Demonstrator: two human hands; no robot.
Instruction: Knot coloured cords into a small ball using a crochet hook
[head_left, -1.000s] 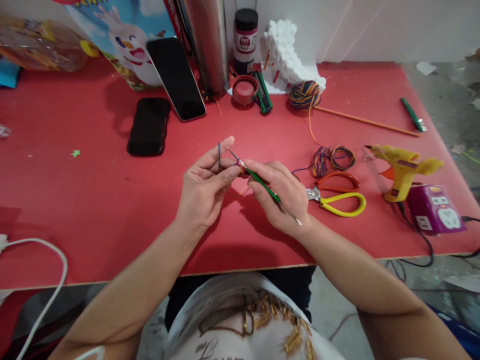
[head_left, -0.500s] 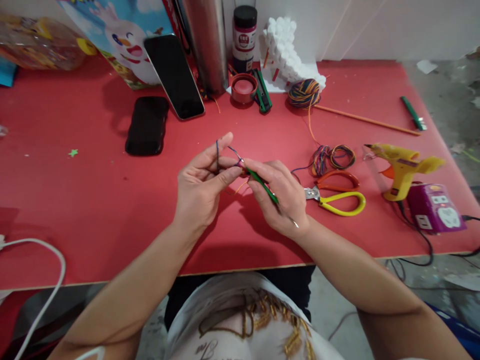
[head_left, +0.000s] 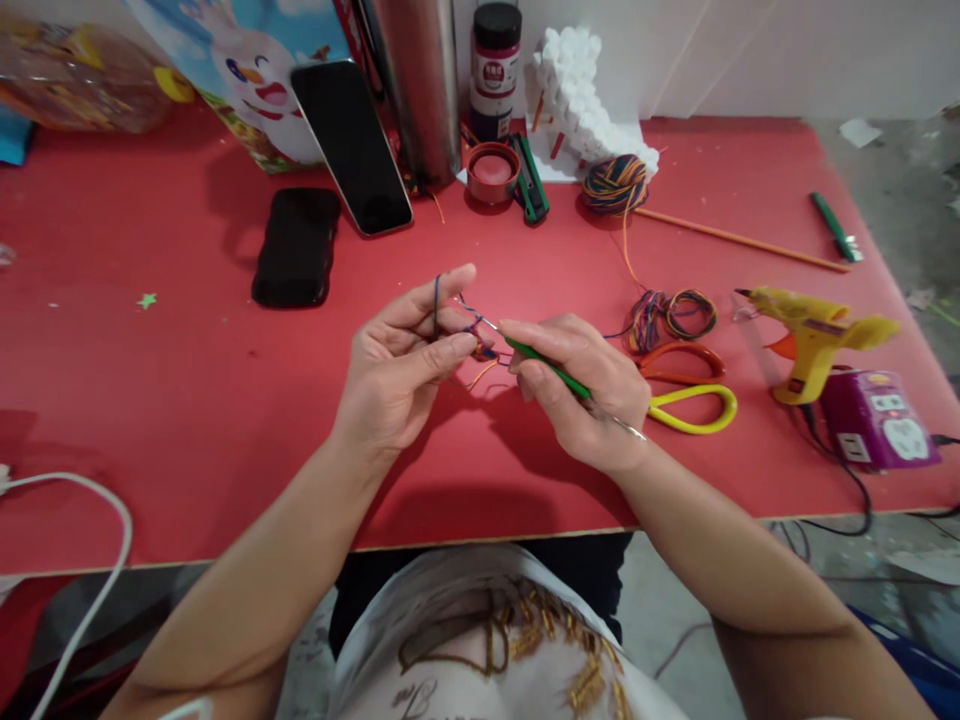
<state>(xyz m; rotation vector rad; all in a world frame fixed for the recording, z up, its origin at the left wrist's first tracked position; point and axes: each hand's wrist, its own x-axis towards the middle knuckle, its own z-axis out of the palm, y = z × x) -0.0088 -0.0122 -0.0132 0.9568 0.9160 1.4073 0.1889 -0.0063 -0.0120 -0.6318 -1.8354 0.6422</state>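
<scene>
A left hand (head_left: 390, 370) carries a dark-blue strand (head_left: 436, 305) over its raised forefinger, seemingly for tension, thumb and fingers pinching a small multicoloured yarn piece (head_left: 484, 353) above a red-topped table (head_left: 487, 480); a right hand (head_left: 609, 382) clamps fingers on a green-handled metal hook (head_left: 551, 366) pen-style, apparently for control.

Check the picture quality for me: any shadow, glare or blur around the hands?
Head view: soft shadows fall on the red table near the left hand and right hand; head view: a small glint shows on the metal rear end of the green-handled hook; head view: the yarn piece looks soft, its stitches too small to tell.
</scene>
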